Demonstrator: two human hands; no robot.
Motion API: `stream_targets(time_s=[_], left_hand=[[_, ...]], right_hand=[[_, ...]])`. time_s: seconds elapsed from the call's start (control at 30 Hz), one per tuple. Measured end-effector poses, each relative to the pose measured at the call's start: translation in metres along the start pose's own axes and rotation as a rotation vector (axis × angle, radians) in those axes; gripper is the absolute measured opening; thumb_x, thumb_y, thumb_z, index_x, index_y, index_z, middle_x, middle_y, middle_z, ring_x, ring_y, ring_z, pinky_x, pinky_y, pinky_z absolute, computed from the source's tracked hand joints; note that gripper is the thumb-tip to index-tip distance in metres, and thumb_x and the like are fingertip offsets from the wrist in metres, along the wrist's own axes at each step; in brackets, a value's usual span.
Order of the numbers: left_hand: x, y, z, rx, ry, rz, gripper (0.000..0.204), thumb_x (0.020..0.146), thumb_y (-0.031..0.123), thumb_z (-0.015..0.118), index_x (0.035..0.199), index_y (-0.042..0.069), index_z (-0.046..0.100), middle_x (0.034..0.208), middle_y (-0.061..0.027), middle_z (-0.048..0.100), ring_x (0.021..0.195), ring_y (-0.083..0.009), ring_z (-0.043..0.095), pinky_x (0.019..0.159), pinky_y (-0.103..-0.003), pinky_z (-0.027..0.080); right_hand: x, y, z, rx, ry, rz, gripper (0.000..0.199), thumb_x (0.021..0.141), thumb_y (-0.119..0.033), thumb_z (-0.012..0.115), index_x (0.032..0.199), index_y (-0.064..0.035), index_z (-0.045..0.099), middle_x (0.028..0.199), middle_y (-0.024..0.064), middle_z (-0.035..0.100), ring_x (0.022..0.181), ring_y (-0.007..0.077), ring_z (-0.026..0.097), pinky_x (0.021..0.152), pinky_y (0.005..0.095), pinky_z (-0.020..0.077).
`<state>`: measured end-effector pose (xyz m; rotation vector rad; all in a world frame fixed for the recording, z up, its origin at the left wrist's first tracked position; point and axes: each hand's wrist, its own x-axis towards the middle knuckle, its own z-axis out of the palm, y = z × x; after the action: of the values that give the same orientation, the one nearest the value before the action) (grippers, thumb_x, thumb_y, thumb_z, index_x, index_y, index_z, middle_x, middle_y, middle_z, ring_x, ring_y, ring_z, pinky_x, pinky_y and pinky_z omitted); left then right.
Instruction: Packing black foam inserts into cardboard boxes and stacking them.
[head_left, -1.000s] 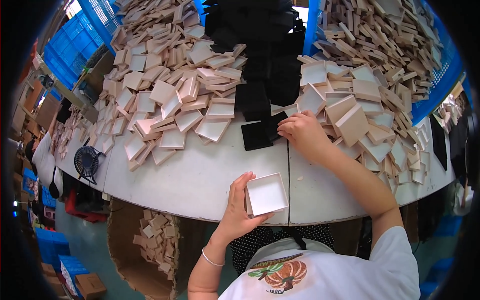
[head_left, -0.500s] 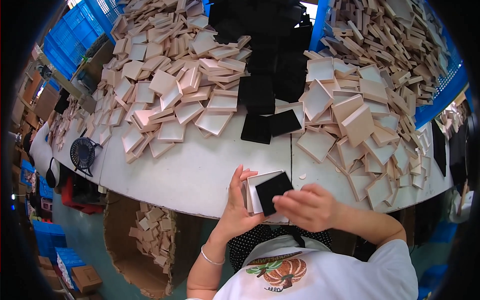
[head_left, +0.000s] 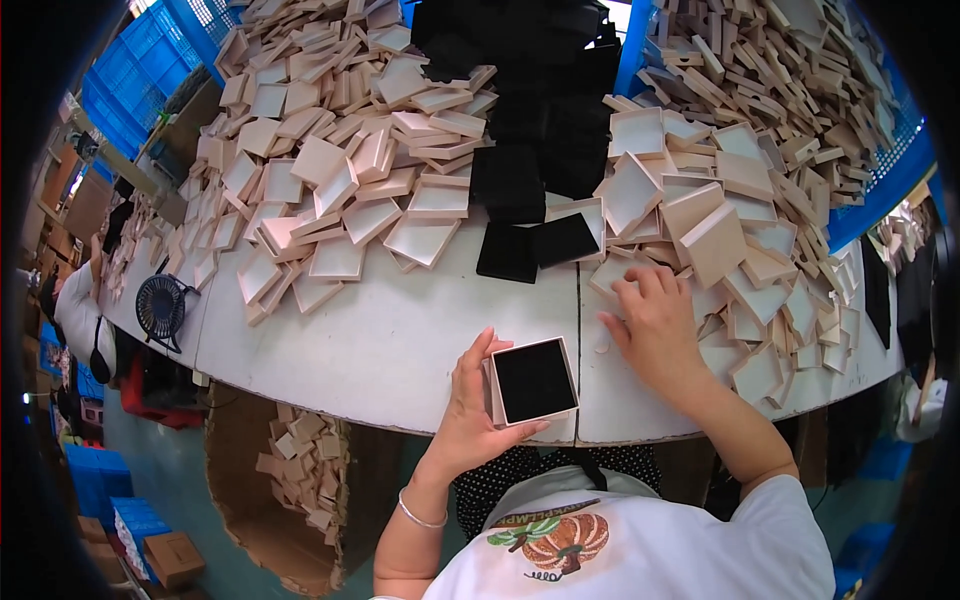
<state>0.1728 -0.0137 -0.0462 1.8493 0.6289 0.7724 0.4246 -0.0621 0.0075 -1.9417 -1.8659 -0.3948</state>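
Observation:
My left hand (head_left: 468,405) is closed around a small pale pink cardboard box (head_left: 576,392) just over the table's near edge. A square black insert (head_left: 536,380) lies flat inside it, framed by the box's rim. Behind the box's left side another pale edge shows, perhaps a second box part. My right hand (head_left: 655,335) is over the near edge of the right-hand pile, with its fingers bent and thumb apart. It is beside an open box tray (head_left: 612,272) that it partly covers; whether the fingertips touch the tray I cannot tell.
Pale box parts are heaped at left (head_left: 335,259) and right (head_left: 715,245). Between them stand stacks of black inserts (head_left: 508,185). A small black fan (head_left: 163,308) sits at the left, and a large carton (head_left: 240,500) with box parts stands below the table. Blue crates (head_left: 140,75) rise behind.
The black insert, tilted in my right hand before, now lies flat in the box. My right hand has let go of it and moved up and right to the pile.

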Motion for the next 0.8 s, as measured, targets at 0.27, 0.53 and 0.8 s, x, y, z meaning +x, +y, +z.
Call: stream_targets(time_s=[0.27,0.53,0.8], left_hand=[[-0.001,-0.001,-0.003,0.008,0.018,-0.006,0.126,0.062,0.011,0.091,0.155,0.012,0.007,0.14,-0.015,0.037,0.132,-0.0278,0.04,0.111,-0.04,0.034],[0.003,0.0,-0.001,-0.084,0.008,-0.001,0.135,0.061,0.014,0.092,0.155,0.014,-0.004,0.139,-0.0168,0.039,0.128,-0.0293,0.043,0.109,-0.042,0.038],[0.002,0.001,0.002,-0.14,0.087,-0.072,0.139,0.057,0.022,0.096,0.155,0.01,-0.003,0.137,-0.0205,0.042,0.133,-0.0327,0.041,0.111,-0.046,0.035]], right_hand=[[0.004,-0.005,-0.05,0.56,-0.301,0.11,0.014,0.087,-0.013,0.065,0.095,-0.0037,0.059,0.087,0.0051,0.061,0.083,0.0176,0.056,0.076,0.0326,0.043],[0.044,-0.006,-0.014,1.426,-0.814,0.569,0.012,0.095,-0.013,0.056,0.102,-0.0034,0.059,0.089,-0.002,0.058,0.084,0.0076,0.051,0.073,0.0268,0.0433],[0.009,-0.051,-0.002,0.707,-0.319,-0.287,0.046,0.086,-0.024,0.071,0.127,-0.0077,0.059,0.129,0.0207,0.054,0.109,0.0361,0.058,0.089,0.0405,0.048]])
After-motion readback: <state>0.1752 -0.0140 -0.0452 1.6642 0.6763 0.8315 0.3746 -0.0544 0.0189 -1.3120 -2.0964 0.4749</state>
